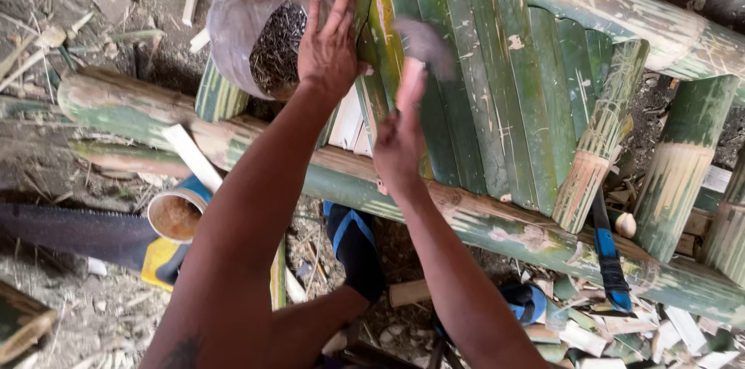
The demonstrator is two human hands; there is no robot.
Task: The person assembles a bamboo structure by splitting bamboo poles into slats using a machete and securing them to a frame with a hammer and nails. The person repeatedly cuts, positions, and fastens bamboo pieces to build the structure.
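Currently the left hand [330, 47] presses flat, open, on the bamboo slats [497, 90] while the right hand [400, 132] grips a blurred hammer [425, 41]; a misjudged strike could hit the nearby fingers.

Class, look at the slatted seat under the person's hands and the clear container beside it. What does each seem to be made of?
Slatted seat: split bamboo, raw and unvarnished; green skin, pale scraped streaks, curved strips. Clear container: probably thin, cloudy plastic, since dark contents show through its wall.
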